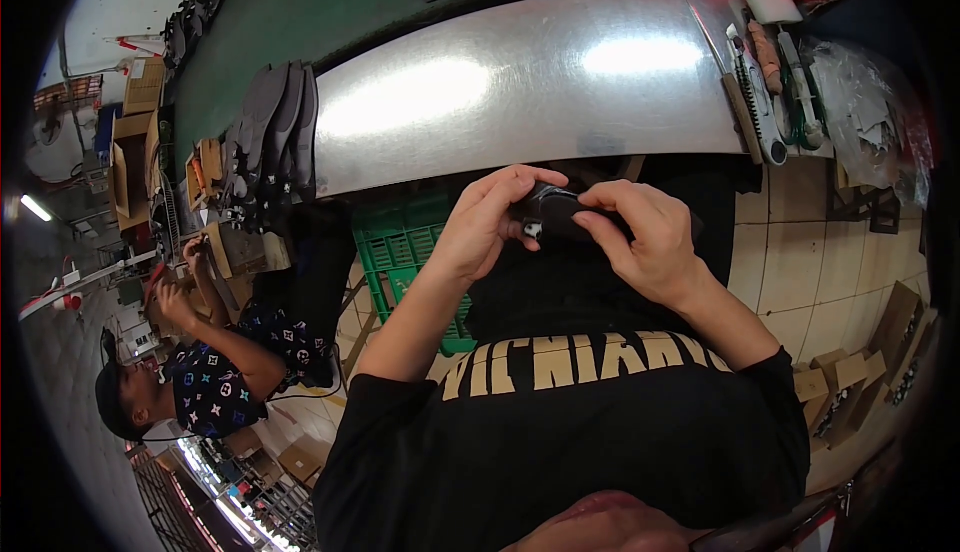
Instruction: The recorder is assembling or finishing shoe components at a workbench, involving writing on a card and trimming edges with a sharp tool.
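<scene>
In front of my chest, just off the near edge of the metal worktop [420, 142], both hands grip a dark shoe sole [566, 220] with a shiny dark strip on its upper edge. My left hand [480, 222] is closed around its left end, index finger along the top. A small black-and-white patterned piece [533, 229] shows at those fingers; I cannot tell whether it is a finger wrap or part of the work. My right hand [650, 237] pinches the sole's right side between thumb and fingers. Its lower part blends into my black clothing.
Dark soles [278, 117] stand stacked at the worktop's left end. Along its right end lie a wooden-handled blade [738, 112], a utility knife [765, 127] and green-handled pliers [803, 102], beside a plastic bag [868, 102]. A green crate [400, 257] sits below; a co-worker [225, 367] works at left.
</scene>
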Tool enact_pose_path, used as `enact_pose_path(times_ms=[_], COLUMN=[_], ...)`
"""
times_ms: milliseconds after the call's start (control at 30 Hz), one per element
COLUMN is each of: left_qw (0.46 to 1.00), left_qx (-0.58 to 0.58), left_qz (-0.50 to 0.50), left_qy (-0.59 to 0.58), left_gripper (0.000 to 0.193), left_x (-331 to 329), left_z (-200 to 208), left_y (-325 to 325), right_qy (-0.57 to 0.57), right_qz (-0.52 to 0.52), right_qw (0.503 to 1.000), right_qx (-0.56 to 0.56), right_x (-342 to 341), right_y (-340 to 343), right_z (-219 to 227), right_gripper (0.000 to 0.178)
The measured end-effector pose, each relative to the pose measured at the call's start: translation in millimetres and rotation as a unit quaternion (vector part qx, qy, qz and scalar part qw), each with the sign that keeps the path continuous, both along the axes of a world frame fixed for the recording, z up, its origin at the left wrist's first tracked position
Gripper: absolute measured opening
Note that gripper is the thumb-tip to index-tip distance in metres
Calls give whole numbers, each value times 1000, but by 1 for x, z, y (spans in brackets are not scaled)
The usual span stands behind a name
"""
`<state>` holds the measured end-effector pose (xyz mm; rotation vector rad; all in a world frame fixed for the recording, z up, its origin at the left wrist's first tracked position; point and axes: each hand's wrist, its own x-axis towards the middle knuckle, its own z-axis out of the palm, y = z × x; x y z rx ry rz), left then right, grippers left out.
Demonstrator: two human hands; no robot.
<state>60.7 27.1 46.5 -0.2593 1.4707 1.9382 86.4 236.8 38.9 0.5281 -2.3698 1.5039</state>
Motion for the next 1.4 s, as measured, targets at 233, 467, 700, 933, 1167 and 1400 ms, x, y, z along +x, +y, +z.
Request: enact_pose_path(times_ms=[233, 467, 700, 933, 1167, 1400], left_qw=[998, 995, 999, 996, 996, 992], left_qx=[-44, -87, -25, -12, -41, -66], left_qz=[-1, -35, 19, 79, 72, 68], left_qy=[37, 42, -8, -37, 31, 78], left_gripper=[33, 28, 18, 8, 9, 7], left_x=[6, 10, 9, 13, 16, 16], left_z=[-2, 2, -13, -19, -26, -22], left_y=[11, 15, 9, 13, 18, 22], right_qy=[10, 51, 11, 22, 32, -35], right_qz=[3, -7, 15, 9, -2, 12], right_qw=[999, 997, 999, 998, 997, 999], right_qx=[49, 55, 48, 56, 72, 15], right_x=[1, 2, 2, 4, 5, -2], right_y=[1, 1, 4, 4, 2, 5], right_z=[-7, -14, -10, -15, -17, -20], right_gripper=[16, 15, 15, 21, 18, 8])
